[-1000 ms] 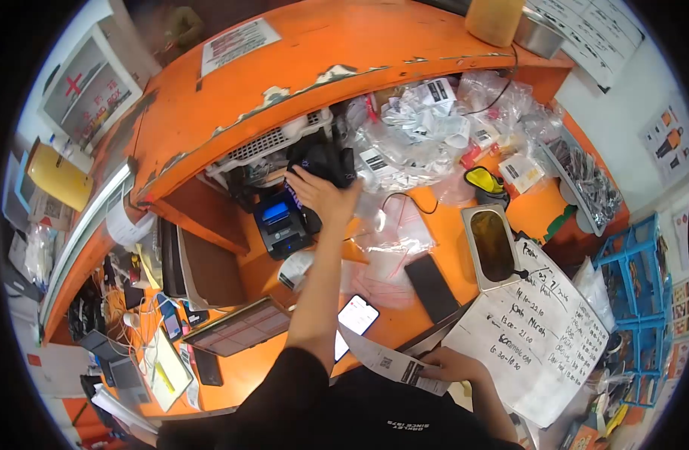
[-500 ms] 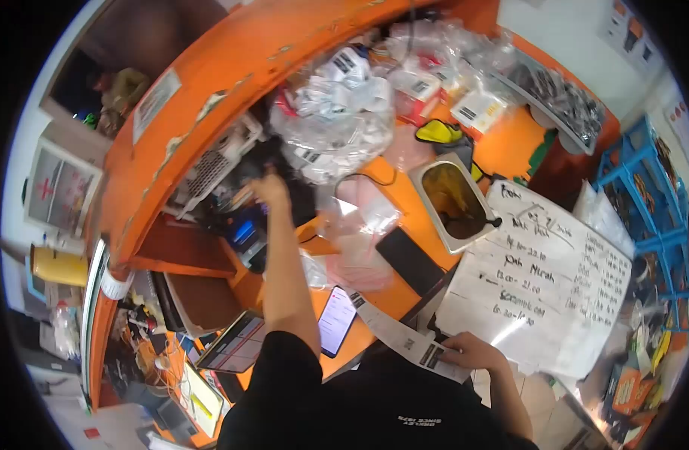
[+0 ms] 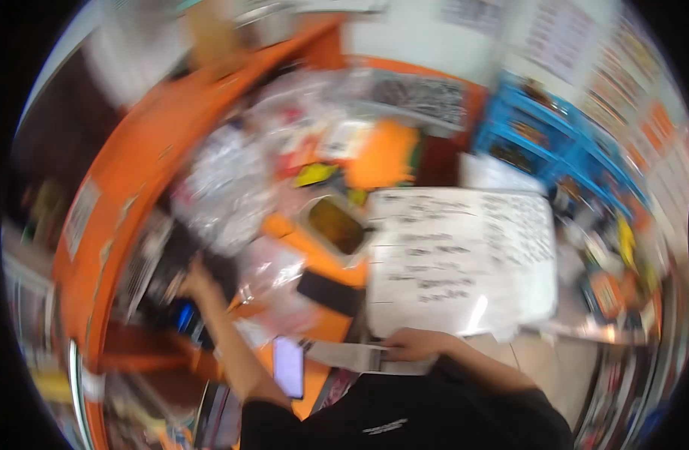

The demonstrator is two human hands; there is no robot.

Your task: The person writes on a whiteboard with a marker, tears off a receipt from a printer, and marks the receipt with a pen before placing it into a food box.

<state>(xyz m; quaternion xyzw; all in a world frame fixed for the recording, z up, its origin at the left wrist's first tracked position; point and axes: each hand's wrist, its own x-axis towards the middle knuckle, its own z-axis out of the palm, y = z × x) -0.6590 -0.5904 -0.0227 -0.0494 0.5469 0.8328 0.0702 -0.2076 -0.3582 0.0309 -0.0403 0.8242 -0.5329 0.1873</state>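
My right hand (image 3: 413, 343) is closed on the end of a long printed paper receipt (image 3: 337, 355), stretched leftward in front of my shirt. Far to the left, my left hand (image 3: 197, 279) reaches over a dark device with a blue-lit panel (image 3: 185, 316), and motion blurs its fingers. A phone with a lit screen (image 3: 288, 367) lies on the orange counter between my arms. Beyond it are crumpled clear plastic bags (image 3: 273, 274) and a flat black device (image 3: 328, 293).
A handwritten whiteboard (image 3: 464, 300) spreads across the right of the counter. Behind the black device stands a metal container (image 3: 337, 225). A plastic-wrapped white bundle (image 3: 228, 195) sits at the back left. Blue stacked racks (image 3: 525, 135) hold small items, and a raised orange ledge (image 3: 112, 199) borders the left.
The view has swung right, so the counter and things on it sit further left, with more of the blue racks showing. My right hand still holds the receipt; my left stays by the dark device.
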